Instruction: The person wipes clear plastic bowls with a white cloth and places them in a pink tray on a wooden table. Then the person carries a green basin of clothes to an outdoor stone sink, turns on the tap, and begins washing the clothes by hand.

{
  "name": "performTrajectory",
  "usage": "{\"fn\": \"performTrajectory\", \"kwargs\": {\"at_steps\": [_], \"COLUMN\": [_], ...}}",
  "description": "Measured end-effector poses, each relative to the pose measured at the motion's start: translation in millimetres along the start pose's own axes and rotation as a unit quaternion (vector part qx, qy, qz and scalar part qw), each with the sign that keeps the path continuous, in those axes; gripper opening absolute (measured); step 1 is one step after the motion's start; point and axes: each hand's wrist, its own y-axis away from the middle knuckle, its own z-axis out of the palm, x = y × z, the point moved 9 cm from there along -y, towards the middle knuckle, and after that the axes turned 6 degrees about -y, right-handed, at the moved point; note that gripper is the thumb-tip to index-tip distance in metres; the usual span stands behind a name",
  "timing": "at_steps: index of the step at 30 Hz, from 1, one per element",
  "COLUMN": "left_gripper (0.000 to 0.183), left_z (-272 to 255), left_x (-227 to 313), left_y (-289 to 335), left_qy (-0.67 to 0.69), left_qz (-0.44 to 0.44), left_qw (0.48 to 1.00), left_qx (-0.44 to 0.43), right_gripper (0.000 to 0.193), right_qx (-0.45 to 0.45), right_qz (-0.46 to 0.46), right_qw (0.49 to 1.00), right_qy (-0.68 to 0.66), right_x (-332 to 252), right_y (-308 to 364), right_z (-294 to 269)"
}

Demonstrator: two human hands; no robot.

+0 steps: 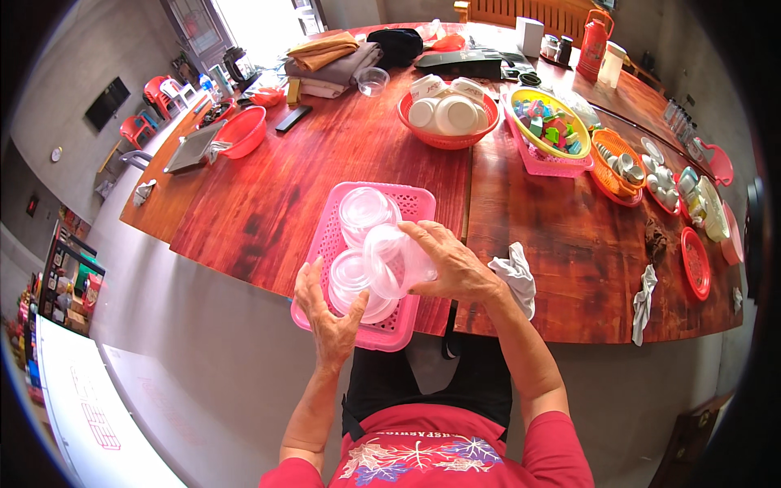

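Observation:
A pink plastic basket [407,199] sits at the near edge of the red-brown wooden table [268,187]. It holds several clear round plastic containers and lids [364,209]. My right hand [447,262] grips one clear round container [394,259] tilted above the basket. My left hand [329,313] rests on the basket's near left corner, fingers touching a clear lid [351,276] inside it.
A crumpled white cloth [517,276] lies right of my right hand. Further back stand a red basket of white bowls [449,115], a pink basket with a yellow bowl of coloured pieces [550,134], an orange basket [616,163], red plates [696,262], folded cloths [333,58] and a red bowl [242,130].

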Motion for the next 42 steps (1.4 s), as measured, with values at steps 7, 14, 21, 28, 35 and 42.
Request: {"fn": "performTrajectory", "kwargs": {"at_steps": [7, 14, 21, 28, 35, 42], "left_gripper": [0.083, 0.094, 0.068, 0.037, 0.014, 0.016], "left_z": [37.9, 20.3, -17.5, 59.1, 69.7, 99.9], "left_x": [-14.9, -10.3, -114.9, -93.7, -98.5, -131.7], "left_y": [-5.4, -1.2, 72.4, 112.2, 88.7, 25.5], "left_qy": [0.017, 0.027, 0.201, 0.521, 0.544, 0.546], "left_qz": [-0.010, 0.011, -0.271, -0.479, -0.480, -0.482], "left_qw": [0.994, 0.999, 0.931, 0.700, 0.681, 0.681], "left_qx": [-0.103, -0.046, 0.141, -0.091, -0.099, -0.072], "right_gripper": [0.096, 0.098, 0.074, 0.055, 0.064, 0.058], "right_qx": [-0.080, -0.006, 0.103, 0.270, 0.173, 0.199], "right_qz": [0.053, -0.018, 0.153, 0.111, 0.225, 0.196], "right_qw": [0.995, 0.998, 0.961, 0.914, 0.917, 0.912], "right_qy": [0.037, -0.058, -0.206, 0.283, 0.279, 0.302], "right_x": [9.9, 8.7, 40.2, 19.3, 76.4, 96.6], "right_y": [-17.5, -5.2, 47.0, 99.9, 143.5, 149.5], "right_z": [25.5, 22.1, -1.2, -37.1, -23.5, -20.6]}}
